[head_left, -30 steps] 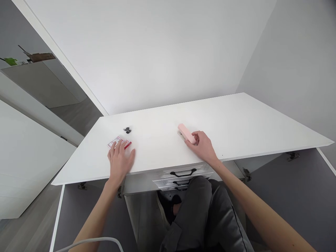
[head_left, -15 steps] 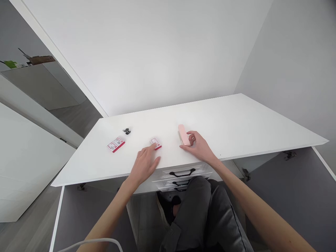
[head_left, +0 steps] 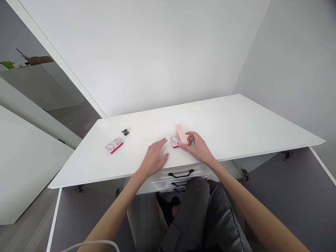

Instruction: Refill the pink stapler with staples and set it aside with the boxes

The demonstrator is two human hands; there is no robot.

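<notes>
My right hand (head_left: 197,147) rests on the white desk (head_left: 236,122) with its fingers curled round the near end of a pink stapler (head_left: 181,134). A small red and white box (head_left: 174,141) lies just left of the stapler, touching or nearly touching it. My left hand (head_left: 155,157) lies flat on the desk a little left of that box, fingers stretched out and holding nothing. A second red and white box (head_left: 113,145) lies further left, with a small black clip (head_left: 125,132) behind it.
Under the desk's front edge stands a white drawer unit (head_left: 181,175) with black handles, above my knees in grey trousers. A white cable (head_left: 89,243) crosses the lower left. The desk meets white walls at the back and right; a white cabinet stands at the left.
My left hand slid one red and white box from the left across the desk to beside the stapler, then let go of it. My right hand turned the stapler slightly.
</notes>
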